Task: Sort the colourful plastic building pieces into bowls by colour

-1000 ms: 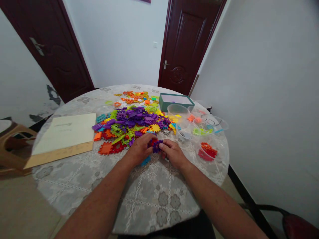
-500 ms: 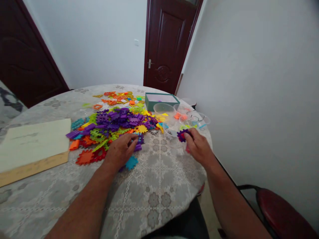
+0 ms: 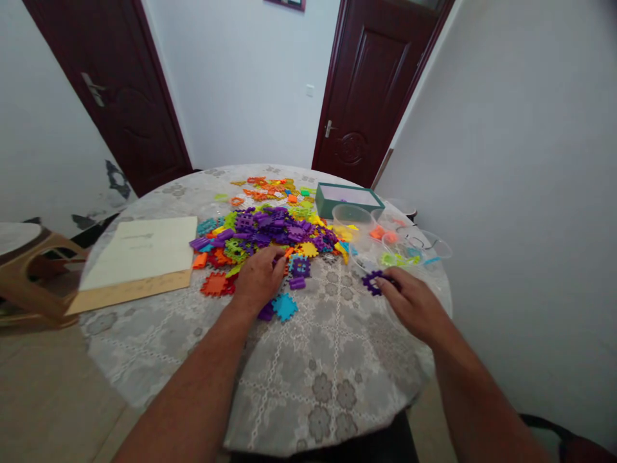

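Observation:
My right hand (image 3: 409, 301) pinches a purple toothed plastic ring (image 3: 373, 283) between thumb and fingers, just above the table's right side. My left hand (image 3: 259, 276) rests at the front of a heap of coloured plastic building pieces (image 3: 270, 225), its fingers curled together. A small orange piece (image 3: 289, 253) shows at those fingertips; whether they grip it is unclear. Beside them lie a purple and teal square piece (image 3: 299, 265) and a purple tube piece (image 3: 297, 283). A blue toothed plate (image 3: 285, 307) lies nearer to me, and an orange-red toothed plate (image 3: 214, 283) is left of my wrist.
Clear plastic bowls (image 3: 354, 212) with some pieces stand behind my right hand. Past them is a green box (image 3: 325, 204). A paper sheet on cardboard (image 3: 139, 283) lies at the left. Flat orange and yellow pieces (image 3: 270, 191) spread behind the heap on the patterned tablecloth (image 3: 308, 366).
The view has turned left, so everything sits farther right. The red inside the purple ring in my right hand no longer shows. My left hand stays at the heap's front.

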Demonstrator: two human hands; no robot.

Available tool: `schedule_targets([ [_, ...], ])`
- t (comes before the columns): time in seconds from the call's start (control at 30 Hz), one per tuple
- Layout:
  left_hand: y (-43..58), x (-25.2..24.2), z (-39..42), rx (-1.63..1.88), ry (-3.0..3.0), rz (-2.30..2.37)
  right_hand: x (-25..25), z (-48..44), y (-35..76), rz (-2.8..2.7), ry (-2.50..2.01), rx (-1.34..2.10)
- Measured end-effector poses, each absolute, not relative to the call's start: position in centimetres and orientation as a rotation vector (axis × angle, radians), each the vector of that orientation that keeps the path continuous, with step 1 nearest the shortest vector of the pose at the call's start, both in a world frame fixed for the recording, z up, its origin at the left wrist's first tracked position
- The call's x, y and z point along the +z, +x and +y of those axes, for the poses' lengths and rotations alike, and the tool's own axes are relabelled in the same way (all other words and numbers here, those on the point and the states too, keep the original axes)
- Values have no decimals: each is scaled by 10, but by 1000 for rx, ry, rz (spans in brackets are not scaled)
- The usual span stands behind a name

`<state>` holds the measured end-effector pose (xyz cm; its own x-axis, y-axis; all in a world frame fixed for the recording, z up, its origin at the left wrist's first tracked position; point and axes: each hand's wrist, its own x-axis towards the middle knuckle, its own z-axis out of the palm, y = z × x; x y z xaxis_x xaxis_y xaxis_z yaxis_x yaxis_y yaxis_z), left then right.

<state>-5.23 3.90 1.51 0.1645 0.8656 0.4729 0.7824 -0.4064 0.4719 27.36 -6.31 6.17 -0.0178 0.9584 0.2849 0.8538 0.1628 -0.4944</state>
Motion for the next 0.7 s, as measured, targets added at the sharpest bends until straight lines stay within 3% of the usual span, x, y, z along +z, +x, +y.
schedule_targets([
  [0.1, -50, 14, 39, 949, 2339, 1647, 42, -28, 215, -1915, -1482, 490],
  [0.3, -47, 12, 34, 696, 2388, 1673, -3, 50, 155, -1873, -1456, 417],
  [0.53, -46, 8, 31, 601, 2386, 1726, -23, 49, 151, -1764, -1463, 532],
  [0.7, -45, 11, 30, 725, 2359, 1656, -20, 45, 157, -1497, -1343, 911],
])
